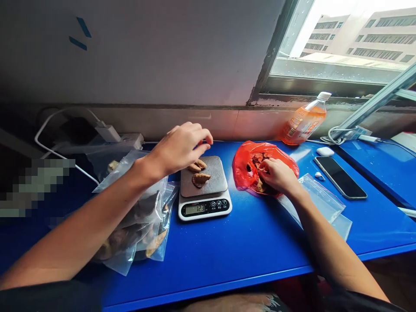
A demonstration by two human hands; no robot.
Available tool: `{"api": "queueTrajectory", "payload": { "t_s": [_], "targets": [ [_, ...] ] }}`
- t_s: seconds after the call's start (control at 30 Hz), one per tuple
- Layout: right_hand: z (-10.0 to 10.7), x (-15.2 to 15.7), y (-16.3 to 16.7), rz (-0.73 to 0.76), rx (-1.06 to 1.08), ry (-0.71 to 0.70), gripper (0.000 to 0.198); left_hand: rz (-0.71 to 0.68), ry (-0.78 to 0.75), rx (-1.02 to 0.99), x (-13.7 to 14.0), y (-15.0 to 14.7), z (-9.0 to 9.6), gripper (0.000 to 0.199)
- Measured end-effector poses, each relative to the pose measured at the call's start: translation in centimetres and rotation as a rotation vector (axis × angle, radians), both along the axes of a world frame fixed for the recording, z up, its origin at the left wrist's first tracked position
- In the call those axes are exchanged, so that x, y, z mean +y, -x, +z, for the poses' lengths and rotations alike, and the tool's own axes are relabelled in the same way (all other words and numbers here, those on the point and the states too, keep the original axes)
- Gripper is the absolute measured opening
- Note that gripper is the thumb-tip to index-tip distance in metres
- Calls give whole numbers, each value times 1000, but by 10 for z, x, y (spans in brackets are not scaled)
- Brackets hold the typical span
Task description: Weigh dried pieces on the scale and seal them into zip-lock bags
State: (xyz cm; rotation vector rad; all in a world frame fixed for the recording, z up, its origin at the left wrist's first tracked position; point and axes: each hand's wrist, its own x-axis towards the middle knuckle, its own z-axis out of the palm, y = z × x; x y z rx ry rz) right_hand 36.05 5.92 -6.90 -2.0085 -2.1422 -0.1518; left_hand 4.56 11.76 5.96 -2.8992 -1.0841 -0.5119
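A white kitchen scale (205, 207) stands on the blue table, its display reading what looks like 12.3. A few brown dried slices (201, 179) lie on its metal plate. Over the back of the plate hovers my left hand (182, 145), thumb and curled fingers apart, with nothing visible between them; it partly hides the slices behind. An opened red plastic bag (242, 167) sits right of the scale, holding brown dried pieces (260, 186). My right hand (279, 173) reaches into it with the fingers pinched together among the pieces; what they grip is hard to make out.
Clear zip bags with brown pieces (156, 245) are heaped left of the scale under my left forearm. Flat clear bags (321, 203), a phone (341, 177), an earbud (320, 176) and its case (325, 151) lie right. An orange drink bottle (305, 121) leans by the wall.
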Motion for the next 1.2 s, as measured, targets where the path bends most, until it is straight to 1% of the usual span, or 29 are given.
{"api": "queueTrajectory", "payload": {
  "t_s": [0.1, 0.17, 0.27, 0.37, 0.47, 0.57, 0.67, 0.7, 0.77, 0.87, 1.0, 1.1, 1.2],
  "targets": [
    [-2, 0, 1, 39, 77, -41, 14, 98, 47, -37, -1, 25, -8, 22],
    [-2, 0, 2, 65, 153, -99, 15, 119, 99, -49, -3, 37, -16, 24],
    [-1, -2, 2, 92, 270, -205, 15, 133, 156, -138, -4, 47, -28, 28],
    [0, -3, 3, 88, 353, -318, 14, 166, 159, -191, 0, 48, -36, 28],
    [0, -3, 2, 30, 408, -404, 16, 192, 156, -172, 12, 44, -44, 32],
    [0, -3, 1, -28, 465, -411, 25, 189, 142, -117, 24, 37, -52, 31],
    [-1, -3, -1, -79, 468, -410, 36, 132, 135, -4, 30, 33, -60, 43],
    [0, -3, -2, -95, 462, -415, 40, 96, 153, 35, 31, 33, -62, 43],
    [1, -3, -2, -107, 469, -404, 39, 8, 207, 114, 30, 33, -63, 38],
    [2, -4, -3, -81, 506, -365, 30, -80, 242, 167, 29, 35, -60, 35],
    [2, -4, -5, -89, 626, -351, 21, -49, 188, 40, 23, 40, -50, 39],
    [2, -4, -8, -153, 779, -341, 25, -11, 157, -18, 13, 47, -42, 38],
    [2, -5, -8, -234, 889, -348, 32, 32, 186, -73, -3, 61, -39, 34]
  ]
}}
